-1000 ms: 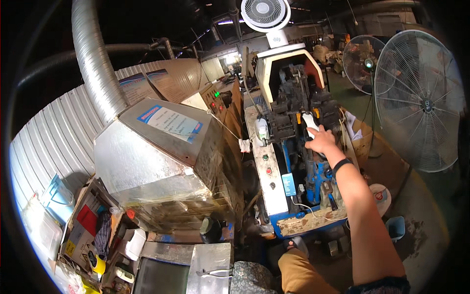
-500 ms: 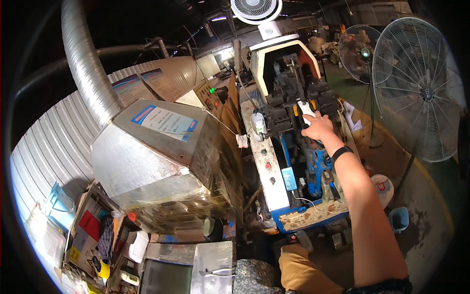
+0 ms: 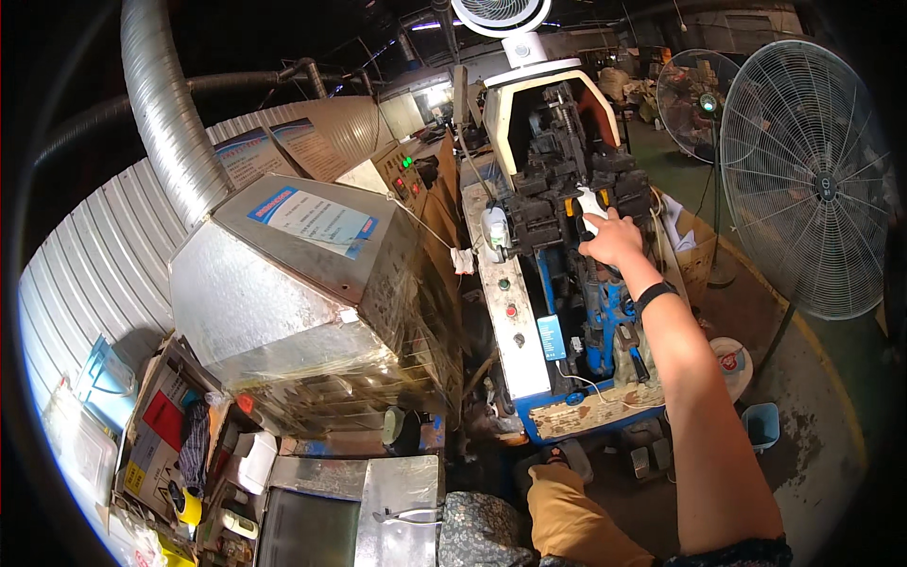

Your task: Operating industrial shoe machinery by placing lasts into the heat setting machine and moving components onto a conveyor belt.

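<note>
Black wristband point(image 3: 655, 296), tan trousers point(image 3: 576, 515), dark sleeve point(image 3: 737, 556)

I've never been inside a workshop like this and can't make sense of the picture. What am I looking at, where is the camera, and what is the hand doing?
The camera sits on a person's head and looks down and forward through a fisheye lens, so straight edges bend near the rim. The bare arm coming in from the lower right is the person's own. The right hand reaches out to a small white piece at the dark working head of a blue and white machine; the fingers touch it, but whether they grip it is hard to tell. The left hand is out of view. A black band is on the wrist. To the left stands a sheet-metal box with a ribbed silver duct rising from it. On the right is a large standing fan. At the lower left are cluttered boxes. The person's tan-clad knee shows at the bottom.
</note>
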`<action>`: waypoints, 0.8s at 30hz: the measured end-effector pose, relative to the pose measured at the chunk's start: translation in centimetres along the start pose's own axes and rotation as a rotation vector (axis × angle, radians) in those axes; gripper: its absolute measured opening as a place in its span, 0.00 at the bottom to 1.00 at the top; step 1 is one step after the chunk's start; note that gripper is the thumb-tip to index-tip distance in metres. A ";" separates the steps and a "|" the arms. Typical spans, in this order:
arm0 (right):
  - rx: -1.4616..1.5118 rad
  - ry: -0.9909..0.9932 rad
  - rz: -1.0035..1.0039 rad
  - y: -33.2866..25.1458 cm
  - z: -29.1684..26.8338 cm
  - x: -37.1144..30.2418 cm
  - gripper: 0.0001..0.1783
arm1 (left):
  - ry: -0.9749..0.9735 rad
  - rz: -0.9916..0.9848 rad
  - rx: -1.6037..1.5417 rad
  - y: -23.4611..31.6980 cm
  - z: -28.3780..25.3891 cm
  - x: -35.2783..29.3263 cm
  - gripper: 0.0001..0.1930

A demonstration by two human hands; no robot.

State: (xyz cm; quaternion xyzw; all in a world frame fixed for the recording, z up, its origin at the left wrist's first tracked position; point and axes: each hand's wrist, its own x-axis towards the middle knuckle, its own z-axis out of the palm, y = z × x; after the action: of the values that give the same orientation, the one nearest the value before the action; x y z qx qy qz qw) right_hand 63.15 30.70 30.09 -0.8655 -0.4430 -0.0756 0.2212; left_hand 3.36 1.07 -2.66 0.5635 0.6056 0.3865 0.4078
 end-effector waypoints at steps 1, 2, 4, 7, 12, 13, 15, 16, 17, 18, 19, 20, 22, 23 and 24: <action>0.000 0.000 0.001 0.1 0.0 0.0 0.41 | -0.001 0.000 0.000 0.2 0.0 0.0 0.09; 0.003 -0.001 0.000 0.2 0.0 0.0 0.42 | -0.006 -0.004 -0.002 0.4 0.0 0.0 0.08; 0.007 -0.003 -0.005 0.1 0.0 0.0 0.42 | -0.007 -0.010 -0.006 1.1 0.1 -0.2 0.08; 0.010 0.011 0.007 0.2 0.0 0.0 0.42 | -0.020 -0.018 -0.022 1.9 0.1 -0.2 0.07; 0.006 -0.046 -0.015 0.0 -1.7 1.3 0.43 | -0.079 -0.037 0.003 3.4 -0.2 -0.6 0.05; 0.011 -0.068 -0.020 -0.2 -2.4 1.5 0.43 | -0.076 -0.040 0.001 3.5 -0.2 -0.6 0.05; 0.013 -0.076 -0.010 -0.3 -2.9 1.7 0.44 | -0.074 0.009 0.081 3.9 -0.1 -0.6 0.05; 0.006 -0.098 -0.001 -0.3 -3.1 1.7 0.45 | -0.069 0.004 0.076 4.3 -0.1 -0.6 0.05; 0.002 -0.100 -0.008 -0.2 -2.8 1.8 0.45 | -0.079 0.029 0.150 4.7 -0.2 -0.5 0.06; -0.002 -0.042 0.017 -0.2 -2.6 1.6 0.46 | -0.087 0.053 0.225 5.0 -0.4 -0.6 0.06; -0.006 0.017 0.042 -0.3 -2.4 1.5 0.47 | -0.082 0.047 0.219 4.6 -0.4 -0.6 0.06; -0.010 0.015 0.033 -0.5 -2.5 1.7 0.47 | -0.085 0.013 0.141 3.7 -0.4 -0.4 0.07; 0.012 -0.037 0.128 -1.7 -3.2 1.3 0.48 | -0.076 -0.030 0.062 1.9 -0.5 -0.3 0.07; 0.006 0.018 0.129 -1.8 -2.9 1.2 0.48 | -0.065 -0.007 0.032 0.8 -0.6 -0.2 0.08; 0.001 0.018 0.127 -1.4 -2.6 1.5 0.48 | -0.060 0.020 0.001 0.2 -0.4 -0.1 0.08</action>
State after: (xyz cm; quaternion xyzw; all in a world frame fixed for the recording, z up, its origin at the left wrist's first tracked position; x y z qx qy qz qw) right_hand 63.12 31.35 33.30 -0.8910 -0.3853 -0.0692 0.2299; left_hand 3.06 0.96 -2.26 0.5811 0.5876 0.3733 0.4216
